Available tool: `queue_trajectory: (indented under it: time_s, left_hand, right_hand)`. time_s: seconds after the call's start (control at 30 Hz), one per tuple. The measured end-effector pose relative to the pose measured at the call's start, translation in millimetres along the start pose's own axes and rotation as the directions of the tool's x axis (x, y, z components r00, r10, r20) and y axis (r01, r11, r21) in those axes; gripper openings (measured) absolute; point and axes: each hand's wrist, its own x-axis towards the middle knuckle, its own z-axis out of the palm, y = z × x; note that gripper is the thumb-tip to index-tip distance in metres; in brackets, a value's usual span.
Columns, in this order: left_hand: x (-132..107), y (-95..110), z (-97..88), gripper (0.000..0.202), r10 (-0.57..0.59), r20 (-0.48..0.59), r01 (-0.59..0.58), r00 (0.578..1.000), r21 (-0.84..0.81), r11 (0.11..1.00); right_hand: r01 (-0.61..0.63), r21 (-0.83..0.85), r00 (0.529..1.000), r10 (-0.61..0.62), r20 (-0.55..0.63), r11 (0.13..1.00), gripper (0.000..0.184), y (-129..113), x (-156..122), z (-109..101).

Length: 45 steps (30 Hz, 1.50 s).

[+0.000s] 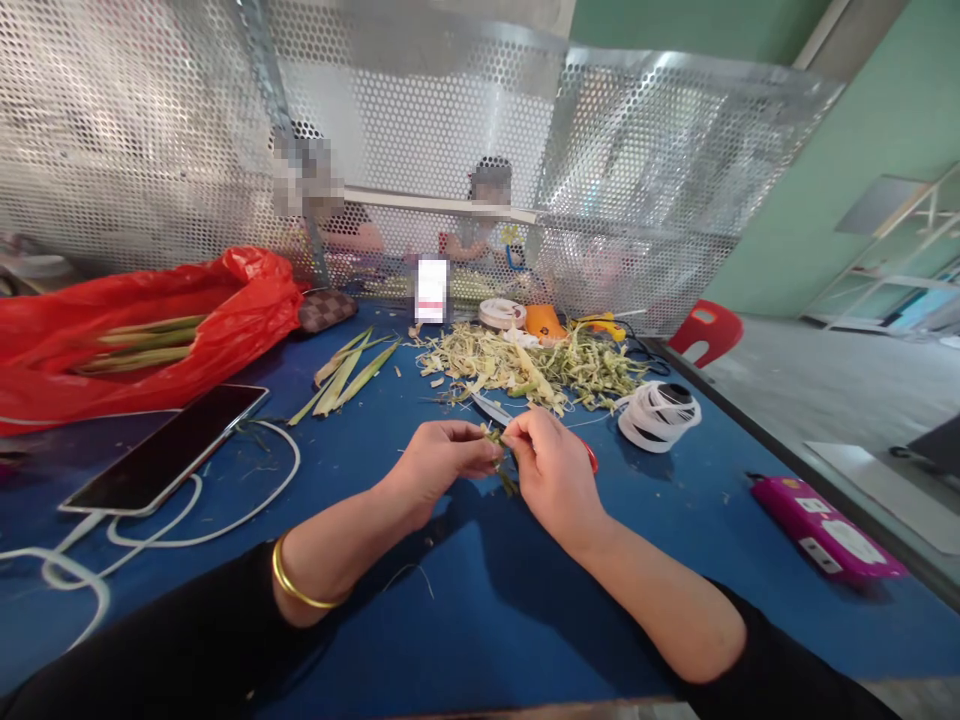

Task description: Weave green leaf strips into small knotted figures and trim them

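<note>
Over the blue table (pixel 465 600), my left hand (pixel 439 458) and my right hand (pixel 551 465) meet, both closed in a pinch on a small green leaf strip (pixel 504 462) that hangs between the fingertips. Just beyond my right hand lie scissors (pixel 491 408) with a red handle partly hidden by the hand. A heap of cut leaf scraps (pixel 536 365) lies behind them. A few long leaf blades (pixel 346 378) rest to the left of the heap.
A red plastic bag (pixel 225 310) holding green stalks sits at the far left. A phone (pixel 169 450) with a white cable (pixel 225 505) lies near my left arm. White tape rolls (pixel 658 412), a pink case (pixel 821 528), and a perforated metal screen (pixel 450 130) with people behind it surround the table.
</note>
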Motion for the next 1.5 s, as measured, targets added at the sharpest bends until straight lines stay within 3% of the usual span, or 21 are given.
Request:
queue_trajectory:
  time_s: [0.1,0.23,0.43,0.5,0.73,0.97,1.2,1.37,1.5]
  left_hand:
    - [0.1,1.8,-1.1,0.019,-0.001,0.021,0.001,1.000,-0.020,1.000]
    - [1.7,2.8,-4.6,0.020,0.024,0.061,-0.023,0.998,-0.025,0.999]
    - [1.6,5.0,-7.0,0.018,0.034,0.050,-0.034,0.998,-0.012,0.999]
    - [0.9,5.7,-6.4,0.018,0.031,0.035,-0.031,0.999,0.000,1.000]
    - [1.5,2.6,-6.2,0.024,0.025,0.083,-0.028,0.996,0.036,0.999]
    - [1.8,5.7,-7.7,0.043,-0.082,0.020,0.084,0.996,-0.182,0.980]
    - [0.4,1.5,-6.0,0.027,-0.073,-0.017,0.071,0.997,-0.088,0.994]
    - [2.9,-1.2,-4.2,0.024,-0.004,-0.113,-0.003,0.994,-0.067,0.998]
    - [3.9,-2.6,-3.2,0.018,0.099,-0.151,-0.092,0.983,0.051,0.994]
  right_hand:
    - [-0.160,0.106,0.987,0.159,0.019,0.981,0.011,-1.0,2.4,-0.6]
    - [-0.386,0.355,0.923,0.354,0.153,0.852,0.011,-1.0,6.2,-1.8]
    - [-0.499,0.631,0.863,0.402,0.305,0.593,0.014,1.9,9.4,-3.8]
    - [-0.514,0.651,0.855,0.398,0.333,0.559,0.014,2.5,9.5,-3.8]
    - [-0.472,0.565,0.880,0.395,0.263,0.677,0.006,4.0,10.3,-2.4]
    - [-0.463,0.655,0.856,0.493,0.156,0.597,0.008,3.8,12.7,-5.9]
    - [-0.465,0.646,0.858,0.489,0.159,0.605,0.008,3.9,12.1,-4.7]
    - [-0.505,0.652,0.835,0.511,0.203,0.566,0.010,3.1,12.4,-4.6]
    - [-0.512,0.609,0.835,0.517,0.188,0.605,0.008,4.6,11.2,-4.4]
